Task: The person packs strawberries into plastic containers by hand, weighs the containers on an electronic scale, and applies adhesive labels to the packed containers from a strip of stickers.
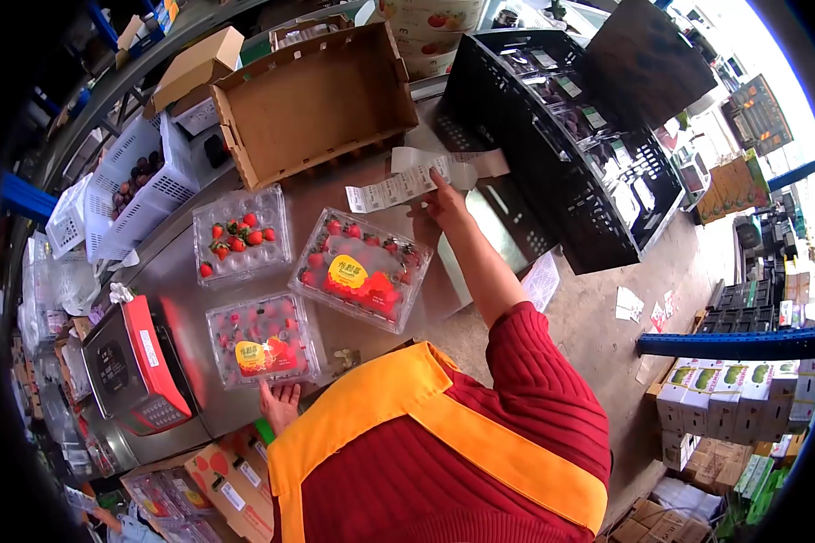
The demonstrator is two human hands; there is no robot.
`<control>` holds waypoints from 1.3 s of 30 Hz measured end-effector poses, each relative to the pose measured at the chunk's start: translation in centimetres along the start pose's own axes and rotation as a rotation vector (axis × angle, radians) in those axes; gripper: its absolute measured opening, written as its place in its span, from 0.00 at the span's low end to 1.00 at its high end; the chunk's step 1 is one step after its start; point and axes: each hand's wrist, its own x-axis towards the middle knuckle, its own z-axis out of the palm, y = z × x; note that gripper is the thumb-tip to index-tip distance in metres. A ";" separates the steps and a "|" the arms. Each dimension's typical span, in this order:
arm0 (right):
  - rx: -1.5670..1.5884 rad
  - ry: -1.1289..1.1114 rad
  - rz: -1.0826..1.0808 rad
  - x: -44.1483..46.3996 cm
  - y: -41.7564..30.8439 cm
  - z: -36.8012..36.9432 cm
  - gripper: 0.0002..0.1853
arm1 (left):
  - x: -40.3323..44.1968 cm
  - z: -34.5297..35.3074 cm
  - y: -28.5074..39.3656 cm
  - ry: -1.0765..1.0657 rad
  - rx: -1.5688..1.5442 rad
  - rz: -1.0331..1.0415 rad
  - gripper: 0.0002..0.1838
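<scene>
My right hand [442, 201] reaches to a strip of printed white labels [398, 188], its fingers bent against the strip's edge. Below my left hand's fingertips nothing is gripped; my left hand [281, 404] has its fingers spread at the lower edge of a closed clear box of strawberries [261, 342] with a red and yellow label. A second labelled strawberry box [362, 269] lies tilted beside it, nearer my right hand. Farther left, an unlabelled clear tray [242, 237] holds several loose strawberries. All lie on the metal table [177, 281].
An empty cardboard box [312, 100] stands at the back. Black crates [552, 136] with packed produce are at the right. A white basket [145, 195] of dark fruit and a red and black scale [136, 362] are at the left. Another person's hand [107, 519] shows bottom left.
</scene>
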 end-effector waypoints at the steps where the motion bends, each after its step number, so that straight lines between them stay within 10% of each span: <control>1: 0.033 0.052 -0.064 0.4 0.2 0.4 0.19 | -0.6 -0.1 0.0 0.052 -0.009 0.001 0.23; 4: 0.004 -0.066 -0.231 -2.7 -1.0 3.2 0.16 | 1.0 -3.2 -1.4 0.479 0.078 0.306 0.22; 7: 0.104 -0.562 -0.243 -11.7 -0.1 10.3 0.09 | -2.3 0.2 1.5 0.339 0.291 0.852 0.16; 12: -0.476 -1.539 -0.534 -26.8 7.7 15.6 0.21 | -8.2 9.1 10.0 -0.748 0.421 0.750 0.38; 17: -1.011 -1.808 -0.029 -27.1 13.6 16.5 0.26 | -9.3 7.9 11.7 -0.598 0.514 0.561 0.17; 18: -0.517 -1.827 0.182 -27.2 14.7 16.2 0.26 | -9.4 7.1 11.6 -0.535 0.445 0.570 0.16; 22: -0.207 -1.508 0.636 -22.9 15.9 15.7 0.26 | -10.7 1.4 11.7 -0.518 0.373 0.672 0.15; 30: -0.326 -0.803 0.842 -21.7 18.5 13.8 0.31 | -14.6 -13.3 12.6 -0.359 0.551 0.296 0.18; 34: -0.717 -0.665 -0.051 -22.6 17.7 11.3 0.25 | -13.7 -18.2 9.1 -0.191 0.688 0.225 0.16; 39: -0.870 -0.620 0.033 -22.2 16.0 13.4 0.36 | -8.1 -20.2 3.7 -0.189 0.714 0.193 0.13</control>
